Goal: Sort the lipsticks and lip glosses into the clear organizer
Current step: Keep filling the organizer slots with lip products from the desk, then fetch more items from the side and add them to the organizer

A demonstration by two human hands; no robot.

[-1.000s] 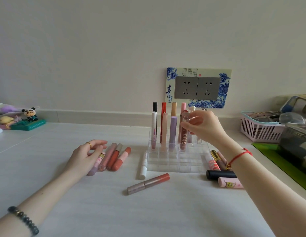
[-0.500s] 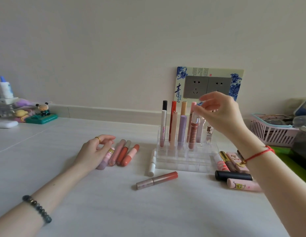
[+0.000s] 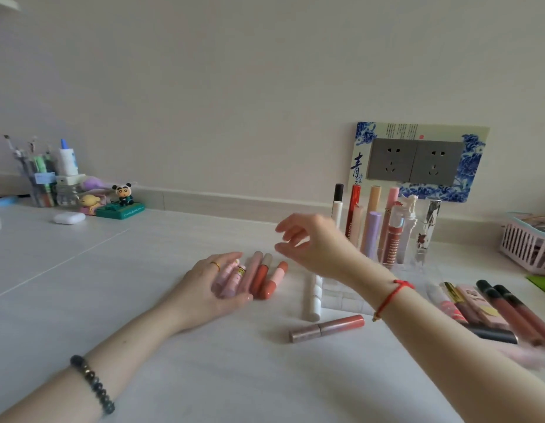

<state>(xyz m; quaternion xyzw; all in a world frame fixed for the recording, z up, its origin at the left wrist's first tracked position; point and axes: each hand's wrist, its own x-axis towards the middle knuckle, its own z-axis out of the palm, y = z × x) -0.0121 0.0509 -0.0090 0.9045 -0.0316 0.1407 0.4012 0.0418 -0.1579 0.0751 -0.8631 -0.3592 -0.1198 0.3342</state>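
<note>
The clear organizer (image 3: 341, 296) stands at centre right, with several tubes (image 3: 371, 233) upright in its back rows. My right hand (image 3: 307, 242) hovers open and empty just left of it, above a row of loose lip glosses (image 3: 265, 277). My left hand (image 3: 213, 282) lies at the row's left end, thumb and fingers around pink tubes (image 3: 233, 277). A white tube (image 3: 314, 297) and a mauve-and-coral gloss (image 3: 326, 328) lie in front of the organizer. More lipsticks (image 3: 493, 309) lie to its right, partly behind my right forearm.
A pink basket (image 3: 527, 248) and a green mat (image 3: 542, 282) sit at the right edge. Wall sockets (image 3: 417, 161) are behind the organizer. Figurines (image 3: 121, 203), a pen cup (image 3: 39, 184) and a white case (image 3: 69, 217) stand at the far left.
My right hand let go of the tube it set in the organizer and swung left, over the loose row. My left hand stayed on the pink tubes. The view panned left.
</note>
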